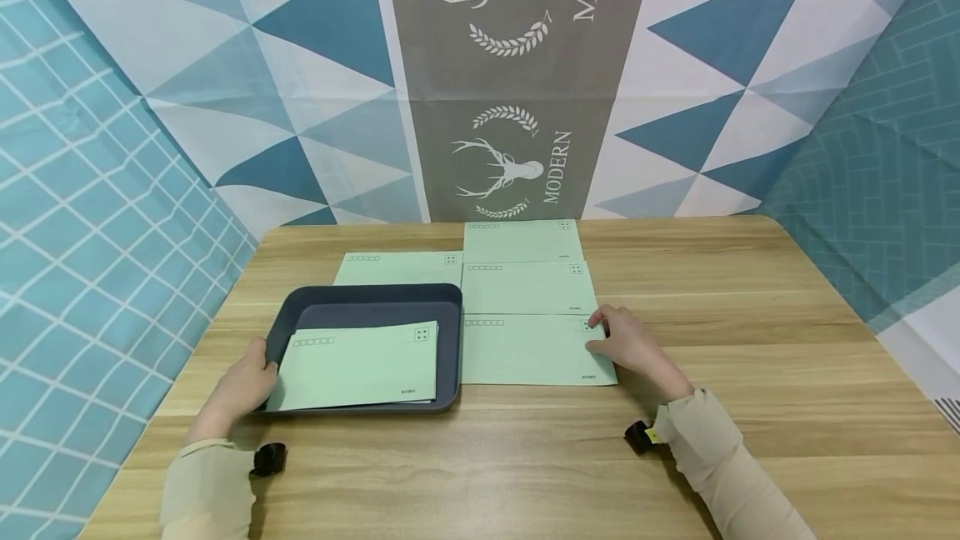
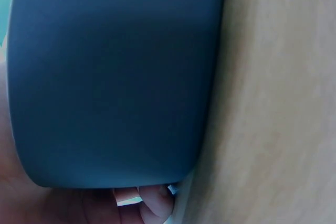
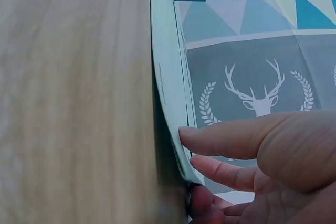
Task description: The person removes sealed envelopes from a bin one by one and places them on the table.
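Observation:
My left hand (image 1: 245,382) grips the left rim of a dark blue-grey tray (image 1: 386,294). The tray's side wall (image 2: 115,87) fills much of the left wrist view, curled fingers at its end. Inside the tray lies a small stack of pale green envelopes (image 1: 360,365). At the right, my right hand (image 1: 633,348) pinches the right end of the nearest green envelope (image 1: 525,352) on the table. In the right wrist view, the thumb (image 3: 220,139) lies on that envelope (image 3: 167,82), whose near corner bends up off the wood with fingertips under it.
Two more envelopes lie behind the pinched one, a middle one (image 1: 525,288) and a far one (image 1: 517,242) by the wall cloth (image 1: 517,82). Another envelope (image 1: 397,270) sticks out behind the tray. All rest on a wooden table (image 1: 510,465).

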Tool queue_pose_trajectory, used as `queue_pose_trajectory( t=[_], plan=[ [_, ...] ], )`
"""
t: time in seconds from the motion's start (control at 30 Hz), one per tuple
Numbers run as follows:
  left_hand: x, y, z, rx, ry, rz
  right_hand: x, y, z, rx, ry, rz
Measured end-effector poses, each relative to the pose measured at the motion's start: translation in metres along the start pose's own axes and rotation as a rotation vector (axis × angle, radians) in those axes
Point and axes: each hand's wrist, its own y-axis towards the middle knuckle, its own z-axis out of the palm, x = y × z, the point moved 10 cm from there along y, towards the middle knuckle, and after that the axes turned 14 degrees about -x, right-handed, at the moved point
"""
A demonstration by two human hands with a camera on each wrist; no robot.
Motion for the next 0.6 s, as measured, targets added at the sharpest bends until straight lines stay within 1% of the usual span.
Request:
queue_pose_trajectory(
  t=[0.23, 0.6],
  plan=[
    [0.0003, 0.0011, -0.0006, 0.004, 0.007, -0.001, -0.0008, -0.0002, -0.0002, -0.017, 0.012, 0.001],
    [0.0001, 0.0004, -0.0004, 0.003, 0.000, -0.004, -0.0015, 0.0002, 0.0010, -0.011, 0.010, 0.007]
  ],
)
